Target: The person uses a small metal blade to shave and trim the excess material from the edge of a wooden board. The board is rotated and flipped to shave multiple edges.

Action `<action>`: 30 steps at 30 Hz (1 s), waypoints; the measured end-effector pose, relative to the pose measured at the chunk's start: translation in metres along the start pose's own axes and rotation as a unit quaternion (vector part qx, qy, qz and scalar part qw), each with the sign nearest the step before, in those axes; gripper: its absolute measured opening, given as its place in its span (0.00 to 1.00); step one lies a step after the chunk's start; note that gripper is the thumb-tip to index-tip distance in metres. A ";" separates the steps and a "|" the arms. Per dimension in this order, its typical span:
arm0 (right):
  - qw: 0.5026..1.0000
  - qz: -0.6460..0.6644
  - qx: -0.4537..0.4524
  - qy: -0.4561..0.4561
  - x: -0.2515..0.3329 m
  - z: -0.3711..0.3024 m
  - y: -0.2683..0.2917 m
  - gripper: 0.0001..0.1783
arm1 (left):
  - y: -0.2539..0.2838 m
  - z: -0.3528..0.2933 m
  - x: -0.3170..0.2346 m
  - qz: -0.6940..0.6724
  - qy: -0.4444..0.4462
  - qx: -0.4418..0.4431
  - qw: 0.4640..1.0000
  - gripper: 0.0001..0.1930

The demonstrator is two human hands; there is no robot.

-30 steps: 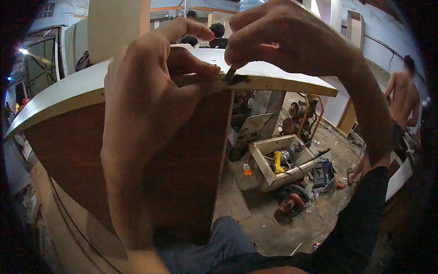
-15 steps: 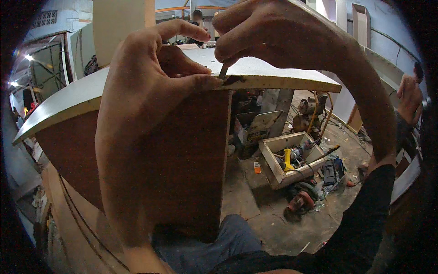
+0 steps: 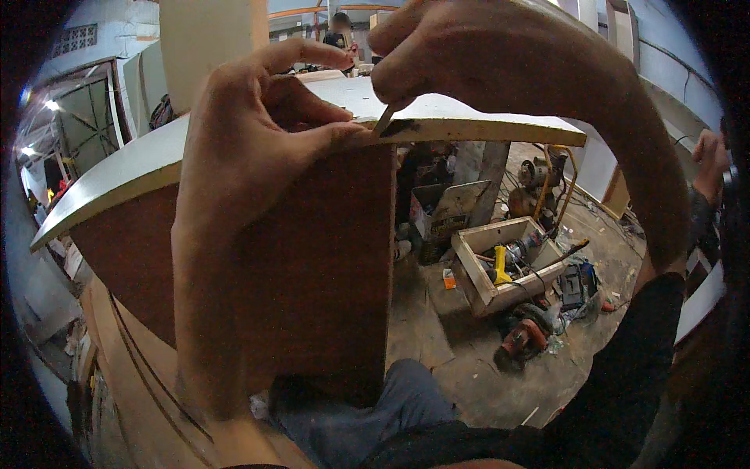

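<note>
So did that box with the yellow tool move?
No: the box sits the same way beside the little orange carton; only the camera view shifted.

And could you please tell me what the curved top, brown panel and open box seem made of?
Curved top: probably wood-based board, given its tan edge, with a smooth white facing.
Brown panel: perhaps laminated or veneered board, from its even dark face; shadow obscures the finish.
Open box: likely wood, from its thick pale walls with a dull finish.
</note>
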State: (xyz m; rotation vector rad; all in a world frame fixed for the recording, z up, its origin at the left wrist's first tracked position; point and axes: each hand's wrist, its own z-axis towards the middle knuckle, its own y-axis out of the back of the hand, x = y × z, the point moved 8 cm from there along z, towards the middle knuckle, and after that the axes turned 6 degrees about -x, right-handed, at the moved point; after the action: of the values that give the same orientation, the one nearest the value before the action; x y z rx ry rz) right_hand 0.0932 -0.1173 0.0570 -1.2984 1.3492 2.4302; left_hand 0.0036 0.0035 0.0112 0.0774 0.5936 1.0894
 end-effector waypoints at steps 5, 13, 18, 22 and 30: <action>0.983 -0.105 -0.109 -0.102 0.012 -0.040 0.034 0.01 | -0.005 0.001 -0.002 -0.013 -0.048 0.011 0.999 0.30; 0.731 0.337 -0.381 -0.454 0.077 -0.102 -0.085 0.06 | -0.013 -0.013 -0.019 0.156 -0.212 -0.016 0.964 0.27; 0.605 0.449 -0.501 -0.426 0.081 -0.068 -0.113 0.07 | -0.010 -0.018 -0.009 0.139 -0.148 0.014 0.979 0.27; 0.562 0.463 -0.530 -0.434 0.082 -0.058 -0.125 0.07 | -0.013 -0.021 -0.008 0.199 -0.184 0.006 0.962 0.28; 0.536 0.466 -0.541 -0.451 0.085 -0.046 -0.129 0.06 | -0.014 -0.021 -0.011 0.280 -0.204 0.000 0.938 0.28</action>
State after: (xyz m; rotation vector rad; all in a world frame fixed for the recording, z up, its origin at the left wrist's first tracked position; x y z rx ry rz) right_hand 0.1237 -0.0985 -0.0997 1.3353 -0.0533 3.6864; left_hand 0.0005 -0.0176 -0.0068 0.4855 0.1908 1.5719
